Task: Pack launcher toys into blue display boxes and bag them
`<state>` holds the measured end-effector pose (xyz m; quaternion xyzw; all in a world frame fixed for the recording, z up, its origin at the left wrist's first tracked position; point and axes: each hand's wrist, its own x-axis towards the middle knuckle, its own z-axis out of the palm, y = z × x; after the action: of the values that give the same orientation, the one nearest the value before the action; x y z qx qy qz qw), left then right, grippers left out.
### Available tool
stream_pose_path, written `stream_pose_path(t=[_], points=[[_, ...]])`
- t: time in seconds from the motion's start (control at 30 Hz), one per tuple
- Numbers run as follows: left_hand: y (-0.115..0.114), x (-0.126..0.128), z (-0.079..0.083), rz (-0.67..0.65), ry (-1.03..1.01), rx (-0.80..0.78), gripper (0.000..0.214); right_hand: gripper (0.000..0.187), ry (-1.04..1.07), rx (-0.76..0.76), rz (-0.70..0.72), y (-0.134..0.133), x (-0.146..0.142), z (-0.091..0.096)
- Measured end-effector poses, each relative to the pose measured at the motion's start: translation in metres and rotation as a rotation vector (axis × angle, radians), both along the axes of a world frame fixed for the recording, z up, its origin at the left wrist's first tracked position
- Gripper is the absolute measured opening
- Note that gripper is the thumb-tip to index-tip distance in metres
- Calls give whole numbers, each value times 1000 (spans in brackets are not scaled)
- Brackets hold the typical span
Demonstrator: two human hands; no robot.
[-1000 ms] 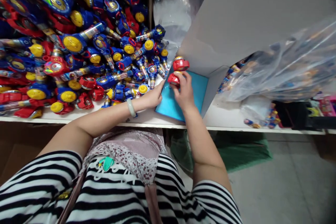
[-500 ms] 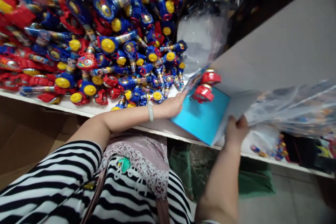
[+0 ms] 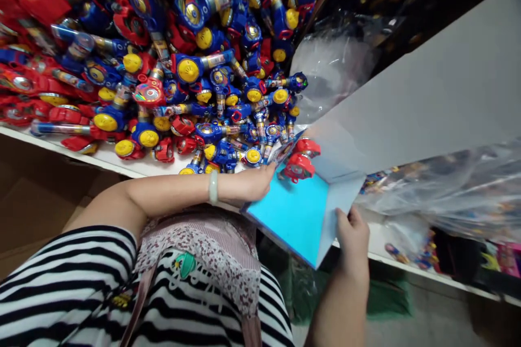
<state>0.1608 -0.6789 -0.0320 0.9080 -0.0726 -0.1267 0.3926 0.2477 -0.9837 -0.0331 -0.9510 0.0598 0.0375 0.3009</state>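
A cardboard box (image 3: 291, 211) with a bright blue inside and pale flaps stands open before me, tilted at the shelf edge. My left hand (image 3: 260, 180) is closed at its left side, around what seem to be the printed tubes of two red toys (image 3: 301, 161); its fingertips are hidden. The round heads of these toys hang over the blue bottom. On the other side, my right hand (image 3: 353, 230) pinches the white side flap between thumb and fingers.
Red and blue toys with yellow discs and tubes (image 3: 187, 70) pile up at the left on a white shelf (image 3: 118, 168). Clear plastic bags (image 3: 334, 65) stand behind, with another bag (image 3: 448, 195) at right. A white panel (image 3: 448, 76) slants across the right.
The box has come closer to me and tilted, with its right flap now spread out. Both hands moved left and nearer, the red toys moving along with the left one.
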Motion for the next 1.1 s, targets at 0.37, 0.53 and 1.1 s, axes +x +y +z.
stream_pose_path(t=[0.37,0.53,1.1], points=[[-3,38,-7,156,124,236,65,56,-146,-176,92,41,52,-23],[-4,34,-5,137,120,243,62,55,-173,-167,31,46,45,-33],[249,-17,69,585,-496,536,73,32,-492,188,839,186,15,51]])
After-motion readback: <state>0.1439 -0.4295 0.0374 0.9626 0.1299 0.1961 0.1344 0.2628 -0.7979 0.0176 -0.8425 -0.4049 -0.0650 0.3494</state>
